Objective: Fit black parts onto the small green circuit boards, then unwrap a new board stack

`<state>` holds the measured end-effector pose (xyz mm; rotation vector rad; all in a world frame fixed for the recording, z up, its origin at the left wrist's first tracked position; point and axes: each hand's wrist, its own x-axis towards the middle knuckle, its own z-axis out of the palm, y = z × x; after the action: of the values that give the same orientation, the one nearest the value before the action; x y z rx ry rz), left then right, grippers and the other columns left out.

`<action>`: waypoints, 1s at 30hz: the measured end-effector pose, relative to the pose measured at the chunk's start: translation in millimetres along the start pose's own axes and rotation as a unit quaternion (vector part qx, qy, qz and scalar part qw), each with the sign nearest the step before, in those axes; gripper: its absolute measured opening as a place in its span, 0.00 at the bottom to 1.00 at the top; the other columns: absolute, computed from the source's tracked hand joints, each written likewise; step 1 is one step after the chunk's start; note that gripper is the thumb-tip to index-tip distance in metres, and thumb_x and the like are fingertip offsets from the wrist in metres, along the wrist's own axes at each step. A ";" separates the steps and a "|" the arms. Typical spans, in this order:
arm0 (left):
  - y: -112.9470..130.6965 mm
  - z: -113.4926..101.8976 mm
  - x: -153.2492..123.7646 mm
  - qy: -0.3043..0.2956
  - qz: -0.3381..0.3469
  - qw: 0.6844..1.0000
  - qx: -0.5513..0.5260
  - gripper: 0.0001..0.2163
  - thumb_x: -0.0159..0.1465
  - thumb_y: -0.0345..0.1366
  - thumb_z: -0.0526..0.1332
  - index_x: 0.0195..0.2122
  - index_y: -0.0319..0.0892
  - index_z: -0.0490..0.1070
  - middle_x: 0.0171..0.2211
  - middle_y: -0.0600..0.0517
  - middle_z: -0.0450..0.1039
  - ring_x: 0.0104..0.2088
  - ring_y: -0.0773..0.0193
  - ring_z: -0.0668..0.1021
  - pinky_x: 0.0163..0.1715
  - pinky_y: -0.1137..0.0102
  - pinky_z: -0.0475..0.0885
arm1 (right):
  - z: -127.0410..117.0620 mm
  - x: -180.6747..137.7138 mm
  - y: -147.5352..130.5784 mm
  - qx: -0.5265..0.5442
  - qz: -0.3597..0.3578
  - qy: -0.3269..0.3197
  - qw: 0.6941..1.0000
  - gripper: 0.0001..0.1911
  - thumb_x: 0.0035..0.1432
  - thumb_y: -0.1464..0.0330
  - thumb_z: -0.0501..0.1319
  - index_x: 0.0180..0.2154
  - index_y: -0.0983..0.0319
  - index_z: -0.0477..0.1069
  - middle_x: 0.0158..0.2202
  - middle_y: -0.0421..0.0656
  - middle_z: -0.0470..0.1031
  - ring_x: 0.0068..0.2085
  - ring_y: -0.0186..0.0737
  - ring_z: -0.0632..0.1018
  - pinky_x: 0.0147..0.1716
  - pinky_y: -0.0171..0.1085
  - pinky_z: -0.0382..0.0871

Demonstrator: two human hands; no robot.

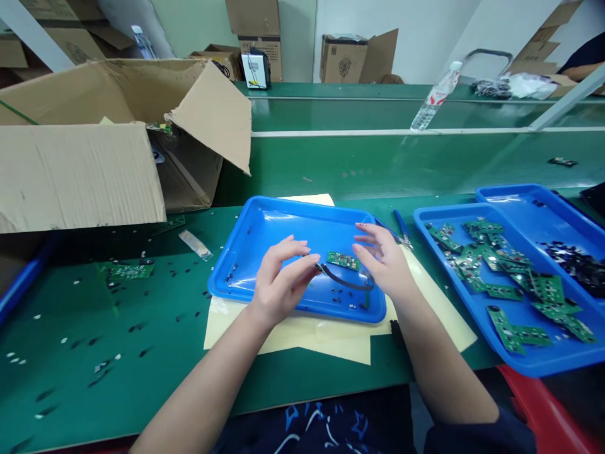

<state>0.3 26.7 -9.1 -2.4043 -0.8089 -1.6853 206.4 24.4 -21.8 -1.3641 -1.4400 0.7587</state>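
Note:
My left hand (283, 277) is over the blue tray (274, 211), its thumb and fingers closed on one end of a thin, black, curved cable (347, 282). The cable bends rightward above the tray, and its far end lies close to my right hand (385, 258). That hand has its fingers apart and appears to grip nothing. Between the two hands a small green circuit board (343, 260) rests in the tray. Tiny dark bits (343, 295) are scattered on the tray floor near its front edge.
Right of me, one blue tray (423, 217) holds several green boards and another (534, 190) holds black parts. Blue-handled pliers (401, 227) lie between trays. A large open carton (80, 176) stands at left. Yellowish paper (326, 343) lies under the middle tray; a bottle (435, 98) stands behind.

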 end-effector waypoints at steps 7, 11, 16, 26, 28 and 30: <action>-1.9 4.9 -9.5 -0.049 0.016 0.999 0.013 0.13 0.58 0.25 0.62 0.44 0.42 0.68 0.40 0.48 0.69 0.43 0.62 0.75 0.47 0.59 0.73 | 6.9 -11.6 -22.5 0.108 -0.001 -0.207 0.972 0.09 0.56 0.62 0.59 0.32 0.61 0.72 0.32 0.43 0.75 0.35 0.38 0.75 0.38 0.39 0.69; -5.2 6.1 -11.0 -0.044 0.000 0.998 0.035 0.15 0.56 0.24 0.63 0.44 0.42 0.68 0.40 0.48 0.69 0.42 0.61 0.75 0.46 0.60 0.74 | 10.8 -14.0 -24.6 0.194 0.063 -0.215 0.955 0.09 0.51 0.62 0.63 0.28 0.62 0.70 0.28 0.41 0.74 0.30 0.34 0.73 0.32 0.35 0.68; -2.9 6.5 -8.8 -0.044 -0.032 0.998 0.030 0.15 0.56 0.27 0.65 0.45 0.42 0.69 0.38 0.48 0.71 0.39 0.63 0.76 0.38 0.68 0.75 | 15.9 -13.7 -20.2 0.303 0.148 -0.262 0.904 0.11 0.52 0.62 0.63 0.25 0.63 0.68 0.24 0.40 0.74 0.27 0.32 0.72 0.28 0.33 0.66; 0.8 7.1 -4.9 -0.129 -0.132 0.972 -0.149 0.14 0.57 0.31 0.64 0.46 0.41 0.71 0.35 0.49 0.72 0.35 0.67 0.76 0.35 0.73 0.75 | 24.9 -11.7 -17.1 0.405 0.239 -0.290 0.834 0.16 0.45 0.59 0.67 0.22 0.65 0.68 0.18 0.40 0.72 0.21 0.32 0.73 0.25 0.33 0.67; 3.2 7.9 -5.5 -0.124 -0.174 0.959 -0.183 0.15 0.57 0.32 0.64 0.46 0.42 0.72 0.35 0.49 0.71 0.35 0.67 0.76 0.34 0.74 0.76 | 25.5 -12.8 -19.5 0.407 0.225 -0.254 0.848 0.16 0.45 0.59 0.68 0.23 0.64 0.68 0.18 0.39 0.73 0.21 0.31 0.73 0.24 0.32 0.66; 5.9 8.2 -5.4 -0.115 -0.216 0.946 -0.214 0.15 0.58 0.33 0.64 0.47 0.43 0.72 0.35 0.49 0.71 0.36 0.67 0.75 0.33 0.74 0.77 | 26.2 -13.9 -21.4 0.417 0.226 -0.227 0.851 0.15 0.43 0.61 0.70 0.24 0.63 0.67 0.19 0.37 0.73 0.22 0.31 0.74 0.26 0.32 0.67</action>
<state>8.7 22.7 -15.9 -2.9269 -1.1860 -1.9172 172.9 11.8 -14.0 -0.8359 -0.8869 1.8599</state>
